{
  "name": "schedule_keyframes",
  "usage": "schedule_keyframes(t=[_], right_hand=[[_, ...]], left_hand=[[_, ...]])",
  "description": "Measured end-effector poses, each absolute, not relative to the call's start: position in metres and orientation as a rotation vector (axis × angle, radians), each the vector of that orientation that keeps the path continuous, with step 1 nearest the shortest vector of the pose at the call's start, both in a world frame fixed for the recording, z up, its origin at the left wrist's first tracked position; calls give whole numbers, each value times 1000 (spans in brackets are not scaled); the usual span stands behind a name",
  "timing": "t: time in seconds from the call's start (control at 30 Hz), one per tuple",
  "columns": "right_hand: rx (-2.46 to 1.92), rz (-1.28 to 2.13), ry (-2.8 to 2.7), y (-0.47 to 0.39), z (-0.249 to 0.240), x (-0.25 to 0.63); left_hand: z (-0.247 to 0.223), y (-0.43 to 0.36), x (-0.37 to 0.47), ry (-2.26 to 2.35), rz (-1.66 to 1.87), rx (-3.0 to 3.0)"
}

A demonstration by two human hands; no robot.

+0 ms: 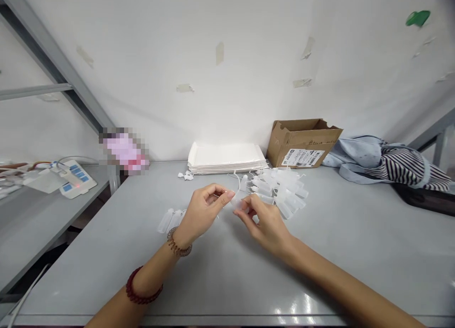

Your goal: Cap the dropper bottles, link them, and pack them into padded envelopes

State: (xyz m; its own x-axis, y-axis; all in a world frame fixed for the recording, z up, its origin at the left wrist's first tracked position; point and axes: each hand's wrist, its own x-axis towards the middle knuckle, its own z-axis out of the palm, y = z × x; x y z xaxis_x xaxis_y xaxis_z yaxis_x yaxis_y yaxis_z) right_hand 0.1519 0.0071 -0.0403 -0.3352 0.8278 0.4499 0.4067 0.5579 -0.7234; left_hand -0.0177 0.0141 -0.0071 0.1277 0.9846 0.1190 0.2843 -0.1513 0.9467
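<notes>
My left hand (203, 210) is closed in a pinch, with a thin white cord (238, 180) rising by its fingertips. Just to its right, the thumb and forefinger of my right hand (268, 223) grip a small translucent plastic piece (235, 204), mostly covered by the fingers. A loose pile of similar translucent tube-like pieces (289, 195) with white cords lies behind my right hand. More of these pieces (171, 220) rest to the left of my left wrist, partly hidden by it. Small white caps or scraps (186, 176) lie farther back.
Against the wall stand a stack of white flat envelopes or sheets (227, 157) and an open cardboard box (302, 143). Blue and striped cloth (369, 159) lies at right over a dark object (423, 200). A power strip (78, 178) sits on the left table.
</notes>
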Motion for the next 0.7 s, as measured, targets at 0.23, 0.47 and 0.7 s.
schedule_keyframes(t=[0.23, 0.47, 0.7], right_hand=[[-1001, 1202, -1679, 5, -29, 152], [-704, 2101, -1281, 14, -11, 163], [-964, 1242, -1773, 6, -17, 159]], left_hand=[[-1, 17, -25, 1174, 979, 1771], [1, 16, -31, 1018, 920, 1671], [1, 16, -25, 1193, 969, 1664]])
